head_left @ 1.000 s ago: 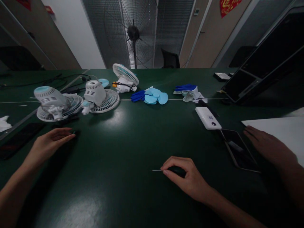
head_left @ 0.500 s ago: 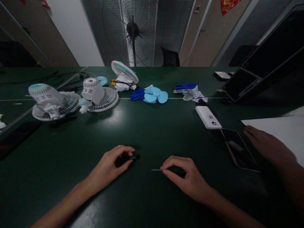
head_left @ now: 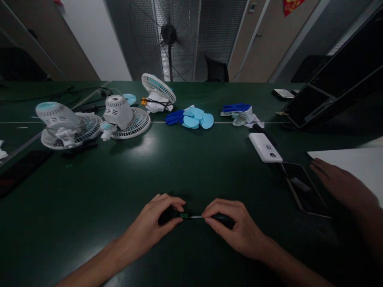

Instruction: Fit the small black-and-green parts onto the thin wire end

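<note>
My left hand [head_left: 157,221] is closed, thumb and fingertips pinching a small green and dark piece [head_left: 185,215]; its exact kind is too dark to make out. Low over the dark green table [head_left: 191,171], my right hand [head_left: 241,225] grips a screwdriver [head_left: 223,218] with a dark handle and a thin metal shaft. The shaft points left, and its tip meets or nearly meets the green piece; I cannot tell whether it is inside. Fingers and palm partly cover the handle.
Two white fans [head_left: 118,113] lie face down at the left, with a third fan [head_left: 158,93] behind. Light blue fan blades [head_left: 197,118] and blue-white gloves [head_left: 239,113] lie farther back. On the right are a white power bank [head_left: 265,147], a phone [head_left: 305,187] and another person's hand [head_left: 341,181].
My left hand has moved right and slightly nearer to me with the green piece, closing the gap to the screwdriver tip. My right hand has stayed nearly still.
</note>
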Tool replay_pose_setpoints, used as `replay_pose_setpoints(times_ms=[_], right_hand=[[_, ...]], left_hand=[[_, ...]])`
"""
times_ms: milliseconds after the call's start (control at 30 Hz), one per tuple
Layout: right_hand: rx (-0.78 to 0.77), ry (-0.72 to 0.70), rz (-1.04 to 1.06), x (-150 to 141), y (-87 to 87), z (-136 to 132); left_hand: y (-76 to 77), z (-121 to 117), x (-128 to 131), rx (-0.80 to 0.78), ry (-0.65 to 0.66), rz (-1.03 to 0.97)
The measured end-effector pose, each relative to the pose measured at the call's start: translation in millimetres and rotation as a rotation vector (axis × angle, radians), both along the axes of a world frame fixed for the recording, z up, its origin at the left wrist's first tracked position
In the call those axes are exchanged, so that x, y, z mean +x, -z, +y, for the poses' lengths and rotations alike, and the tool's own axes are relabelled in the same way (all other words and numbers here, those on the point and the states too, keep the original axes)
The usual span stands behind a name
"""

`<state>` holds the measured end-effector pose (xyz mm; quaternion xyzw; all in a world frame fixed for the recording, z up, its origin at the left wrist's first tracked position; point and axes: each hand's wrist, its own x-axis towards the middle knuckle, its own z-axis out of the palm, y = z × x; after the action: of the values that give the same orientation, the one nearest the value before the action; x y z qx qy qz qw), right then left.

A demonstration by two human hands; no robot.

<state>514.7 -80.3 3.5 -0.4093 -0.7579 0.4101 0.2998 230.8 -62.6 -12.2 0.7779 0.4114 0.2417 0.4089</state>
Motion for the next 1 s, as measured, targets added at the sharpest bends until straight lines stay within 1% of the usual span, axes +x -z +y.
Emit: replay_pose_setpoints(times_ms=[200, 267, 367, 467, 600, 767, 900, 1000], right_hand=[[0.004, -0.003, -0.008, -3, 0.4, -1], [-0.031, 0.007, 0.036, -3, -0.2, 1], [-0.088, 0.053, 0.154, -4, -0.7, 3], [-0.095, 0.102, 0.207, -4, -0.3, 5], [-0.077, 0.111, 0.185, -3, -0.2, 5], [-0.075, 0.109, 0.149, -2, -0.3, 4], [-0.071, 0.106, 0.136, 0, 0.1, 3], [-0.072, 0.108, 0.135, 0, -0.9, 4]], left_hand=[[1.1, 0, 2, -0.009, 0.009, -0.007], [2.1, 0, 1, -0.013, 0.009, -0.006], [3.0, 0, 1, -0.010, 0.031, 0.017], [1.8, 0, 0, -0.018, 0.052, 0.036], [-0.1, 0, 0, -0.033, 0.060, 0.059], [-0.6, 1, -1, 0.000, 0.090, 0.079], [-5.5, 0, -3, 0.053, 0.164, 0.137], [-10.0, 3, -9, 0.056, 0.213, 0.152]])
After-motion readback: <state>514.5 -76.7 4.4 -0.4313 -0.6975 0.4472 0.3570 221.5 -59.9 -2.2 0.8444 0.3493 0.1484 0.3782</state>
